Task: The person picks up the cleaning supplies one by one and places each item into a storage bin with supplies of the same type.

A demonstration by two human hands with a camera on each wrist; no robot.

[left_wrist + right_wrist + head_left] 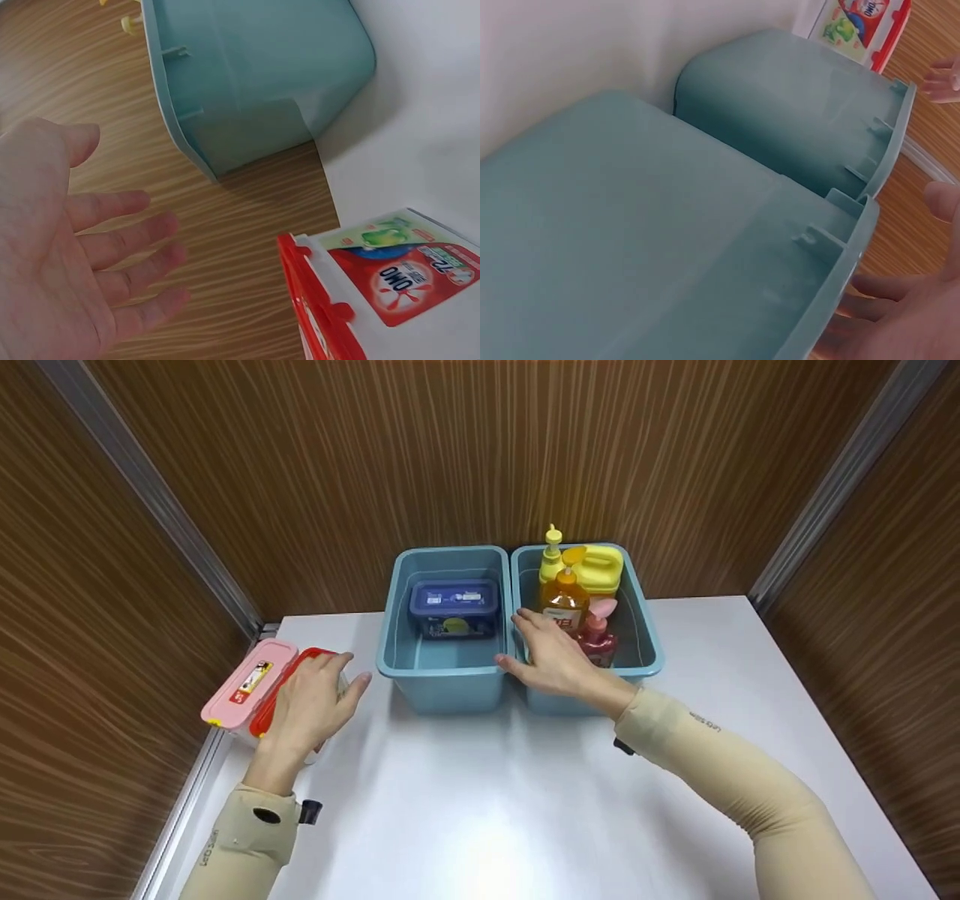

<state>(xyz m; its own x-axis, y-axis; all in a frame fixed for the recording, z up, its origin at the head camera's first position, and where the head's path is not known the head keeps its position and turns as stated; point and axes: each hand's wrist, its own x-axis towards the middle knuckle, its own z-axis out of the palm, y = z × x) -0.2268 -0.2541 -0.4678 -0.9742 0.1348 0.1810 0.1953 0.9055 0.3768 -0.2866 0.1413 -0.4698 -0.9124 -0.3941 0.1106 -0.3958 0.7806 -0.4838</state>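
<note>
My left hand (311, 701), fingers spread and slightly bent, hovers over a white box with a red lid (264, 718). In the left wrist view that box's OMO label (401, 277) shows, apart from the empty palm. Beside it lies a box with a pink lid (251, 682). My right hand (551, 656) reaches over the near side of the right blue bin (649, 666), its fingers extended and holding nothing. Ahead of these fingers stand an amber pump bottle (566, 598) and a red pump bottle (598, 646), both partly hidden by the hand.
The left blue bin (450, 671) holds a dark blue lidded box (454, 600). Behind the amber bottle, a yellow pump bottle (551, 566) and a yellow jug (600, 574) stand in the right bin. Wood-grain panels (450, 450) enclose the white table (450, 780) at the back and sides.
</note>
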